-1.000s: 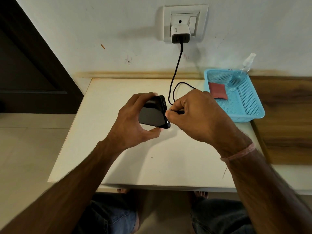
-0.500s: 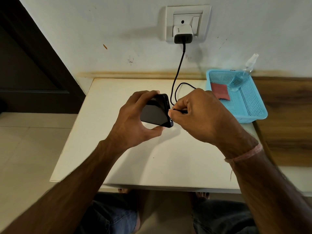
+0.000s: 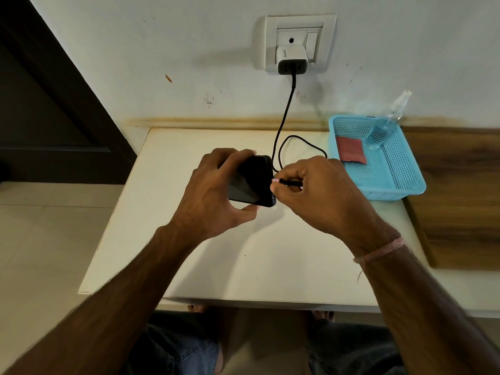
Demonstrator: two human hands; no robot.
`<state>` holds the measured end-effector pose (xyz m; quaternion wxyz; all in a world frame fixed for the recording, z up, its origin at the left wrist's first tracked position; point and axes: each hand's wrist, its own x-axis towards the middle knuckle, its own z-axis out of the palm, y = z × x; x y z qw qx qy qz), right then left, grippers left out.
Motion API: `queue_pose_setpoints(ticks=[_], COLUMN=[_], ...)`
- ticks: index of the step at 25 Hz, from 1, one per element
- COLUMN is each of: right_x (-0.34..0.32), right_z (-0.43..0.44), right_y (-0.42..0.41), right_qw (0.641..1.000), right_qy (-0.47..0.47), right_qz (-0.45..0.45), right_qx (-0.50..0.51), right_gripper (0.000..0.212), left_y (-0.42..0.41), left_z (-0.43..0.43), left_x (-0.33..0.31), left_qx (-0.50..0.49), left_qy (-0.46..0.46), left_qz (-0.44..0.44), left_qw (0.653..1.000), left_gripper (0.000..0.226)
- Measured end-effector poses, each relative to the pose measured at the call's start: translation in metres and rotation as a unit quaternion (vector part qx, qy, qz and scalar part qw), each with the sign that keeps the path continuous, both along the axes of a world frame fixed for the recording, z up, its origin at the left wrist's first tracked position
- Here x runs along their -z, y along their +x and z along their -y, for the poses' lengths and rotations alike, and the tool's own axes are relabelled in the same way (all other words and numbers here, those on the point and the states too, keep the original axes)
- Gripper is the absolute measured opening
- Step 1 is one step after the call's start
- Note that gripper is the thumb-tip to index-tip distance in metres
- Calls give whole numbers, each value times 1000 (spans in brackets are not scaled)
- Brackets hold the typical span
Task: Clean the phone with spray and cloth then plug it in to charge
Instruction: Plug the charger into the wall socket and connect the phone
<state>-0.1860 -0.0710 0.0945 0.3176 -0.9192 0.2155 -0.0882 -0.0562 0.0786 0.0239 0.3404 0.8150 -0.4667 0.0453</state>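
Over the bench (image 3: 243,253) the left hand (image 3: 216,190) grips the black phone (image 3: 251,182), long axis lying left to right, port end facing the right hand (image 3: 319,193), which pinches the charger plug (image 3: 281,181) just beside it.

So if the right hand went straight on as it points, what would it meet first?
Most likely the phone, held by the left hand: the right hand pinches the cable plug with its tip aimed at the phone's end. Whether they touch is unclear.
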Motion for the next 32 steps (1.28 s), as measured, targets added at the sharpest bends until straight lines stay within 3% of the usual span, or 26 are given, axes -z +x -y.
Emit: queue_pose_setpoints(ticks=[3,8,10,14,19,27,32], right_x=[6,17,23,36,54,73,75], right_z=[4,0,-4,-11,-9,-10,-6], right_y=[-2,-1,-1,3,7,11,11], right_qw=[1000,998,997,995,987,992,992], right_qy=[-8,-31,-59,-95,-158,-116,-112], right_qz=[-4,-36,-21,26,3,-31,12], right_qx=[1,-34,-41,-35,-19,-47,-58], right_gripper=[19,83,96,90,88,85,84], left_y=[-1,-4,-3,-1,4,18,31], left_z=[1,1,1,0,1,0,-9], left_x=[-4,-8,-10,-15,-22,-27,-27], left_qx=[-8,-21,-29,-26,-12,46,65], left_qy=[21,57,73,128,223,344,349], left_qz=[10,18,20,44,102,155,118], left_qw=[1000,998,997,990,969,925,927], left_gripper=[87,90,91,93,89,87,96])
